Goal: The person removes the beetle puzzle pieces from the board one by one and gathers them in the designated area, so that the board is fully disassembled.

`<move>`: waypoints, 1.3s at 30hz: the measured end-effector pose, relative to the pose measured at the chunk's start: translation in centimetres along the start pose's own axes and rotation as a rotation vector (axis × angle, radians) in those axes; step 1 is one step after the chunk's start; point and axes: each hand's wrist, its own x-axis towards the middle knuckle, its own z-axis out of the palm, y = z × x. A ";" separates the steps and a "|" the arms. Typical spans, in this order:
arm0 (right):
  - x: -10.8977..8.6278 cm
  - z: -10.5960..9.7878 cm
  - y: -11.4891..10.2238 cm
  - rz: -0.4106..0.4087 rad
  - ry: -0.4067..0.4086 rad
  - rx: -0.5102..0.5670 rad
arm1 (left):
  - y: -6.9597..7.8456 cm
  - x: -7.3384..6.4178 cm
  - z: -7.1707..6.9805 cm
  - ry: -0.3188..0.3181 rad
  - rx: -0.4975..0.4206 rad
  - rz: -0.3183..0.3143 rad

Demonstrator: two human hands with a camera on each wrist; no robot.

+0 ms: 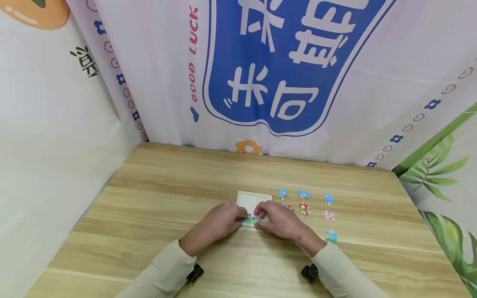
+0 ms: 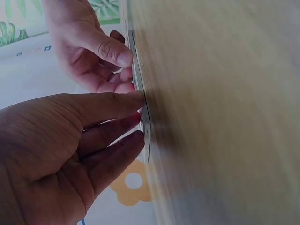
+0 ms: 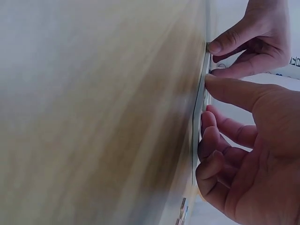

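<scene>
A small white puzzle tray lies on the table, with colourful jigsaw pieces along its near side. My left hand holds the tray's near left part, the thumb at the front edge and the fingertips over the pieces. From the right, my right hand grips the near edge, its thumb against the rim and the other fingers curled above the pieces. In the wrist views the tray appears edge-on, so the pieces under the fingertips are mostly hidden.
Several loose jigsaw pieces lie right of the tray, among them a red one, a pink one and a blue-green one. The wooden table meets a printed cloth at the back.
</scene>
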 end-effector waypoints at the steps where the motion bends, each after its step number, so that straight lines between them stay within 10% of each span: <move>1: 0.0 0.0 0.1 0.003 -0.002 0.005 | 0.0 -0.1 0.0 -0.002 0.017 -0.006; 39: -0.6 -0.8 0.4 0.029 0.009 0.194 | -0.9 -0.1 -0.5 -0.040 0.023 -0.034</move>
